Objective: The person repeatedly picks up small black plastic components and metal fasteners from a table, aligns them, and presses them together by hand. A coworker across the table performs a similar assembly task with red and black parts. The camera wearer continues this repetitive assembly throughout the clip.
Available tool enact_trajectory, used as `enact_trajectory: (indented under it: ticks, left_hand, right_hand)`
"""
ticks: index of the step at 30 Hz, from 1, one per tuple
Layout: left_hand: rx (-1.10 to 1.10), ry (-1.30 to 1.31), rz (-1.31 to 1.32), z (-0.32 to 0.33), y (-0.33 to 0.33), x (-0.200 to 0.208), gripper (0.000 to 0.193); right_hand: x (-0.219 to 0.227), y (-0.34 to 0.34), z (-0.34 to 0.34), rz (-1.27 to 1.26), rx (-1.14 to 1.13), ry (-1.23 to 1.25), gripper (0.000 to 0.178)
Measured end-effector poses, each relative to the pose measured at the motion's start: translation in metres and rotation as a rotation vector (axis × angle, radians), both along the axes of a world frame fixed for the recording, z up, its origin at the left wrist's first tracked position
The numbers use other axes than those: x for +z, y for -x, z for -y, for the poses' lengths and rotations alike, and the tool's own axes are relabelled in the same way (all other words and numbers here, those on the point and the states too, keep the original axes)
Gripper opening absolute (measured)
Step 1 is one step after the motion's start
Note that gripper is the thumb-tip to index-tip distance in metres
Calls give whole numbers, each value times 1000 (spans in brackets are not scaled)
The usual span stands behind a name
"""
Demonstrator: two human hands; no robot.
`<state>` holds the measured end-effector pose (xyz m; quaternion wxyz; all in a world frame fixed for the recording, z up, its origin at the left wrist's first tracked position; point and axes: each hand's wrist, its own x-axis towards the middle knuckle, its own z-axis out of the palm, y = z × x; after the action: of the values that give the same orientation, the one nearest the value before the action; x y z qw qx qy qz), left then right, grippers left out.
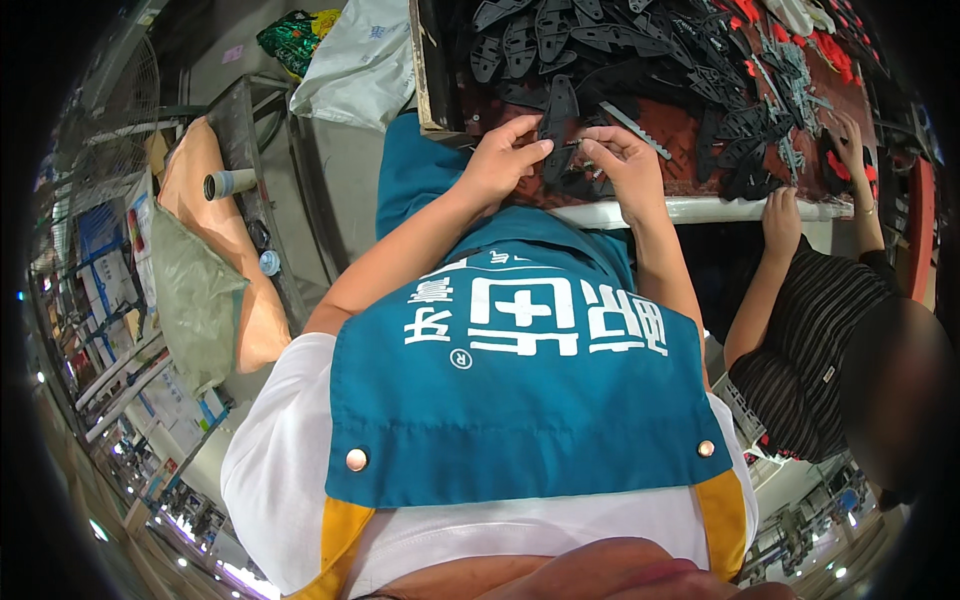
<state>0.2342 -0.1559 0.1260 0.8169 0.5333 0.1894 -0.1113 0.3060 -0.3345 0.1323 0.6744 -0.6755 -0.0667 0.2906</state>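
Note:
At the near edge of the table, my left hand [503, 162] is closed, its thumb and fingers pinching the side of a long black plastic part [560, 108] with a tapered tip. Just right of that part, my right hand [630, 168] has thumb and forefinger pressed together. A small thing seems to sit at those fingertips, too small to name. Beyond my right hand lies a toothed grey strip [635, 130] on the dark red tabletop [690, 178]. A heap of similar black plastic parts [620, 45] covers the far side.
Grey plastic strips [790, 80] and red pieces [830, 55] are piled at the right. A co-worker in a striped top [790, 340] handles parts there. White padding [700, 211] runs along the table's front edge. At left stand a white sack [360, 65] and a bench with a cup [230, 184].

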Motion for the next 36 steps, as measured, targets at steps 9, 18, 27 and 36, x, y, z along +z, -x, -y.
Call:
enact_trajectory:
  ticks: [9, 18, 27, 36]
  left_hand:
    - [-134, -282, 174, -1, 6, 3, 37]
    - [-230, -386, 189, 6, 7, -5, 46]
    - [-86, -166, 68, 7, 0, -2, 52]
    - [-115, -188, 81, 4, 1, 0, 42]
  right_hand:
    - [2, 1, 0, 93, 46, 31, 12]
    - [-11, 6, 11, 155, -10, 70, 10]
    - [11, -90, 154, 275, -734, 206, 19]
    - [8, -143, 213, 879, -720, 1484, 42]
